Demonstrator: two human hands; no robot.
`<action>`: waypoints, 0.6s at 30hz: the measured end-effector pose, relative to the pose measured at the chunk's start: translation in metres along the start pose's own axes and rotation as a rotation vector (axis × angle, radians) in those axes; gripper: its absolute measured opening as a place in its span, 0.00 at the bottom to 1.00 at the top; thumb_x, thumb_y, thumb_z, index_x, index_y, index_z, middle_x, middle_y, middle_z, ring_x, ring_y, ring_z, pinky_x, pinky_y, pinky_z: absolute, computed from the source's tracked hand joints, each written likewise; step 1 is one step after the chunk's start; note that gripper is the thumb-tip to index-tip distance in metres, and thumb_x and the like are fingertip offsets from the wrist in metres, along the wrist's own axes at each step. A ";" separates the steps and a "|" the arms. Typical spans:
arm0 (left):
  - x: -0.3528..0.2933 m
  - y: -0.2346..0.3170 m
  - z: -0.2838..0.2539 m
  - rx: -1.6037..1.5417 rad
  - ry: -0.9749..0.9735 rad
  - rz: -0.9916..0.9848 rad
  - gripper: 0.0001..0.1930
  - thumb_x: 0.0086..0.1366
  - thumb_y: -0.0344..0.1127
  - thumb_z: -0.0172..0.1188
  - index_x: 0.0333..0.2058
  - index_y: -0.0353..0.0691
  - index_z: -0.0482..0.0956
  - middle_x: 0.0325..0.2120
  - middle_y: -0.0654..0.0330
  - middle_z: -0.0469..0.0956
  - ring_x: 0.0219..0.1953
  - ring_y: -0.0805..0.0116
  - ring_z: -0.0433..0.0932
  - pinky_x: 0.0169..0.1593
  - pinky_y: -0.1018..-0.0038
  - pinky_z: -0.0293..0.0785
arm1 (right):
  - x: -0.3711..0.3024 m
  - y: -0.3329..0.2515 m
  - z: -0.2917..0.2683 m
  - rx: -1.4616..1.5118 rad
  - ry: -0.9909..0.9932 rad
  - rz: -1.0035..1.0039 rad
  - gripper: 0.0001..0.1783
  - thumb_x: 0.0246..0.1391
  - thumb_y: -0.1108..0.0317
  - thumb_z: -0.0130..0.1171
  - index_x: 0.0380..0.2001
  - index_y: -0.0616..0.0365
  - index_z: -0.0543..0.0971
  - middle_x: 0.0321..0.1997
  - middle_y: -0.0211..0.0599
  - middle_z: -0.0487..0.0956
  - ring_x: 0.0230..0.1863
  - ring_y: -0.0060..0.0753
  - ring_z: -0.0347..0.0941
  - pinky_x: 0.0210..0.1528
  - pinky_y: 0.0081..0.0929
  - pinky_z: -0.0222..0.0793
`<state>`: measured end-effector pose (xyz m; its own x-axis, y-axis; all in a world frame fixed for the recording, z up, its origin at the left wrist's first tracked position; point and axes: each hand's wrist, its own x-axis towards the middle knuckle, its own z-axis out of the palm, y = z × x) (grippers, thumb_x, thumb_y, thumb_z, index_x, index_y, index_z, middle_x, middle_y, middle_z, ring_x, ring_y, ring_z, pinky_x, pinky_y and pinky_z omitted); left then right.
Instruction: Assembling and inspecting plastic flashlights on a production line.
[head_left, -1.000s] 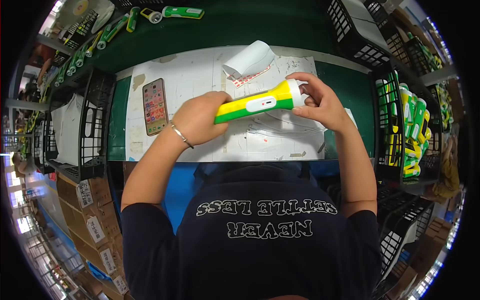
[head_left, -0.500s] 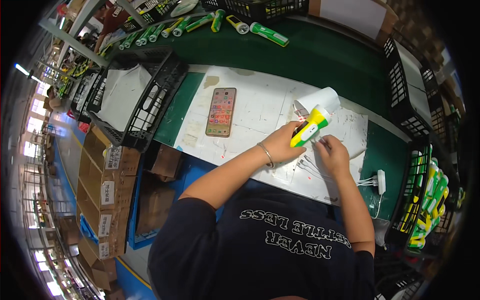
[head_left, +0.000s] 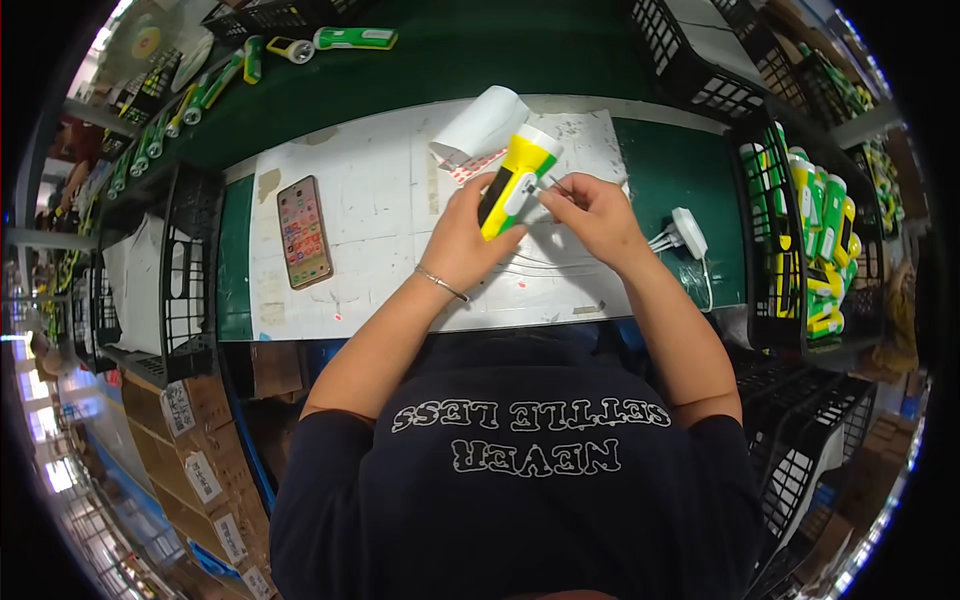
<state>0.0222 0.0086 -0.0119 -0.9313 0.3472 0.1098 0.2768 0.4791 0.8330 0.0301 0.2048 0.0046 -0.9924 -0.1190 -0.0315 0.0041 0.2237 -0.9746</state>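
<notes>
Both hands have closed in since a second ago: my left hand (head_left: 470, 240) now grips the yellow-green flashlight (head_left: 515, 180) upright over the white sheet, no longer level, while the right hand (head_left: 595, 210) pinches a thin metal tool (head_left: 558, 184) against its side. I judge fine work underway. A phone (head_left: 304, 232) lies on the green surface (head_left: 680, 150); black crates (head_left: 800, 240) of flashlights flank me.

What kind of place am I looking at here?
Most likely an assembly line workstation. The left hand grips a yellow-and-green plastic flashlight, many matching flashlights fill the black wire crate on the right, and more lie along the dark green bench.
</notes>
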 end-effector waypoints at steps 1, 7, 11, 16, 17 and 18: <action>-0.002 0.000 0.002 0.091 0.064 0.073 0.35 0.49 0.36 0.66 0.53 0.34 0.59 0.42 0.49 0.69 0.41 0.61 0.73 0.43 0.70 0.71 | -0.001 0.000 0.000 -0.003 0.010 0.005 0.13 0.49 0.64 0.59 0.27 0.65 0.76 0.22 0.30 0.76 0.24 0.16 0.69 0.27 0.17 0.65; -0.005 0.020 0.001 0.265 0.131 0.048 0.35 0.48 0.38 0.66 0.54 0.40 0.60 0.42 0.50 0.67 0.42 0.53 0.71 0.44 0.66 0.70 | -0.006 -0.001 0.001 0.071 0.069 -0.004 0.11 0.49 0.65 0.59 0.25 0.65 0.75 0.21 0.26 0.73 0.23 0.12 0.65 0.25 0.13 0.60; -0.007 0.017 0.004 0.265 0.161 0.080 0.35 0.48 0.39 0.66 0.54 0.42 0.60 0.40 0.51 0.67 0.41 0.53 0.72 0.41 0.66 0.72 | -0.007 -0.002 0.003 0.180 0.079 0.025 0.11 0.49 0.66 0.59 0.25 0.64 0.75 0.21 0.25 0.74 0.23 0.11 0.64 0.25 0.12 0.59; -0.008 0.019 0.004 0.347 0.180 0.067 0.35 0.48 0.40 0.66 0.54 0.43 0.60 0.38 0.53 0.67 0.36 0.55 0.73 0.35 0.66 0.73 | -0.008 0.001 0.004 0.149 0.058 0.071 0.11 0.49 0.65 0.60 0.25 0.63 0.75 0.21 0.26 0.74 0.23 0.12 0.65 0.26 0.12 0.60; -0.009 0.017 0.004 0.391 0.183 0.105 0.35 0.48 0.40 0.66 0.54 0.44 0.61 0.37 0.53 0.67 0.34 0.55 0.74 0.32 0.66 0.73 | -0.008 -0.002 0.003 0.149 0.055 0.071 0.11 0.49 0.65 0.60 0.25 0.63 0.75 0.21 0.26 0.74 0.23 0.12 0.65 0.26 0.12 0.60; -0.010 0.016 0.004 0.434 0.185 0.142 0.35 0.48 0.40 0.66 0.54 0.44 0.61 0.37 0.54 0.67 0.32 0.56 0.74 0.30 0.67 0.73 | -0.009 -0.008 0.002 0.220 0.024 0.166 0.11 0.49 0.64 0.60 0.25 0.63 0.75 0.21 0.27 0.74 0.23 0.12 0.65 0.26 0.12 0.60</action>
<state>0.0374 0.0157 -0.0013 -0.8926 0.3033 0.3336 0.4408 0.7427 0.5042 0.0393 0.2020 0.0119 -0.9785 -0.0743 -0.1925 0.1913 0.0225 -0.9813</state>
